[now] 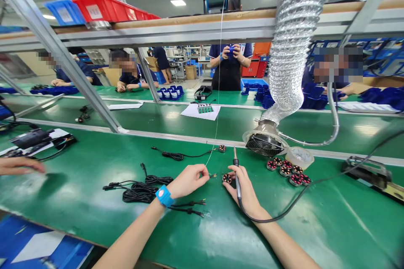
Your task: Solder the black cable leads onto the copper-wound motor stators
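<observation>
My left hand (188,180), with a blue wristband, is pinched on a thin solder wire (217,92) that runs up to a spool overhead, near a cable's bare lead ends. My right hand (244,189) is closed around a soldering iron (235,164), tip pointing up and away, and its fingers touch a small round motor stator (226,178) on the green mat. Black cables (142,189) lie bundled just left of my left wrist.
A fume extractor fan (264,143) on a silver hose stands behind my right hand, with several stators (288,169) and a plastic cup (299,156) beside it. Another person's hand (19,165) rests at the far left. Workers sit and stand across the bench.
</observation>
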`<state>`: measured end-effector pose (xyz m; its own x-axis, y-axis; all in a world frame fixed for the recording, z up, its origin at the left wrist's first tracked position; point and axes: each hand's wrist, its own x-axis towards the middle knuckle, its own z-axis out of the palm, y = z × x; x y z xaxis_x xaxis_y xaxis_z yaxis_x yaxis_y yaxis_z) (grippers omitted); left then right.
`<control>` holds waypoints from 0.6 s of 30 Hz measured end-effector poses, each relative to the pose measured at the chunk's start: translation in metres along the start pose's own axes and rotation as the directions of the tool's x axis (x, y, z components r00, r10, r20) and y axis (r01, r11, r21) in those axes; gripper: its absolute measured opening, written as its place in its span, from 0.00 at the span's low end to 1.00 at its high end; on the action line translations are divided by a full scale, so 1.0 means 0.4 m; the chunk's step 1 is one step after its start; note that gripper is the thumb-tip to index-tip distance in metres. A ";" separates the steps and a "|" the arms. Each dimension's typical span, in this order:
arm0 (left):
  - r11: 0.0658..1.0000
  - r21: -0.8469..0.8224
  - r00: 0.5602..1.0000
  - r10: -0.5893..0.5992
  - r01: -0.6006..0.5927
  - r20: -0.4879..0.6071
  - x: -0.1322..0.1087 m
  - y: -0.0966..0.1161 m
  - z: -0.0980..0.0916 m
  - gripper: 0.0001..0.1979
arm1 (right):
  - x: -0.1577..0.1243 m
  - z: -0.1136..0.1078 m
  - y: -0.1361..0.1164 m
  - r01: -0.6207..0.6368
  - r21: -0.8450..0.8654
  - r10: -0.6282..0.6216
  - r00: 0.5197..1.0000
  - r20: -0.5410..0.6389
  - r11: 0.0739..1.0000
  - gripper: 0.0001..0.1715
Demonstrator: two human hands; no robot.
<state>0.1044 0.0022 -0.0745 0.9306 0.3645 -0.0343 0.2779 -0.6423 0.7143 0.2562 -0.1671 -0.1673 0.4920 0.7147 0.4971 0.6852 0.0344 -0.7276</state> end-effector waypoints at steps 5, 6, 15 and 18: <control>0.959 -0.282 1.000 -0.009 0.003 -0.018 0.073 0.027 0.002 0.15 | 0.006 -0.004 -0.020 0.026 0.037 -0.025 0.999 -0.025 0.999 0.26; 0.947 -0.322 1.000 -0.011 0.006 -0.013 0.082 0.028 0.008 0.17 | 0.009 -0.006 -0.029 0.029 0.044 -0.027 0.998 -0.049 0.999 0.26; 0.925 -0.378 0.999 -0.039 0.029 -0.018 0.076 0.013 0.065 0.14 | 0.038 0.008 -0.094 -0.025 0.272 0.085 0.973 -0.213 0.962 0.16; 0.923 -0.385 1.000 -0.010 0.006 -0.007 0.069 0.018 0.072 0.13 | 0.035 0.016 -0.091 -0.057 0.283 0.123 0.967 -0.221 0.957 0.14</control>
<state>0.1389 -0.0117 -0.0907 0.9262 0.3754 -0.0363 0.1704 -0.3306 0.9283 0.2349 -0.1538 -0.1368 0.6791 0.5414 0.4957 0.4757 0.1897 -0.8589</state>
